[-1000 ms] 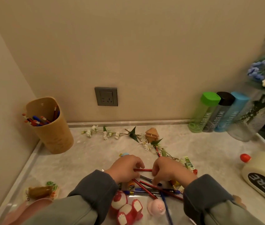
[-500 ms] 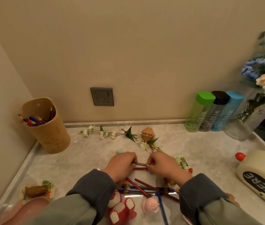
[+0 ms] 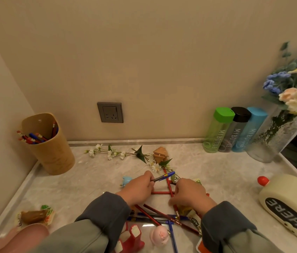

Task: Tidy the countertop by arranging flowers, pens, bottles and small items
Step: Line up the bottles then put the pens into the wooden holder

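Left hand [image 3: 139, 187] pinches a blue capped ballpoint pen [image 3: 163, 176], tip end in the fingers, cap angled up-right. Right hand [image 3: 187, 193] curled down on the pile of red and blue pens [image 3: 162, 217] near the desk's front edge; grip unclear. Tan pen cup [image 3: 50, 148] in the back-left corner. White flower sprig [image 3: 111, 153] along the back edge. Green, black and blue bottles [image 3: 233, 132] back right beside the glass vase [image 3: 275, 137].
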`<state>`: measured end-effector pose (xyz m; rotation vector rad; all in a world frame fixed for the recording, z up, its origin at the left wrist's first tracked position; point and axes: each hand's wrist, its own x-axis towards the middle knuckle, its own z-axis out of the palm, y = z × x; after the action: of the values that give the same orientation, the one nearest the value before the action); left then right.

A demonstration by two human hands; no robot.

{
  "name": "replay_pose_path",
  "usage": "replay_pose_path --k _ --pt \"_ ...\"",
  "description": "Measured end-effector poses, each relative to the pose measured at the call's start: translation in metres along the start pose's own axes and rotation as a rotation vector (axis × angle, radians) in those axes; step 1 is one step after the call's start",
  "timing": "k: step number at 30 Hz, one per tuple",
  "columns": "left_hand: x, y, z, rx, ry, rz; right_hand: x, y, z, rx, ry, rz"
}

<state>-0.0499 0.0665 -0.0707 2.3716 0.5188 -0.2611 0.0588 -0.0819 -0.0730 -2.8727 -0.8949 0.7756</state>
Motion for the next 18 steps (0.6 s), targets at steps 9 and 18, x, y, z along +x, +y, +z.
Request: replay_pose_path --k 9,18 --pt "0.004 0.005 -0.006 0.007 0.341 0.175 0.001 -0.006 -0.025 0.289 0.094 -0.108" --pt "0.004 0.019 -0.03 -0.154 0.5 0.217 -0.02 -0.03 -0.074 1.029 0.257 -0.229"
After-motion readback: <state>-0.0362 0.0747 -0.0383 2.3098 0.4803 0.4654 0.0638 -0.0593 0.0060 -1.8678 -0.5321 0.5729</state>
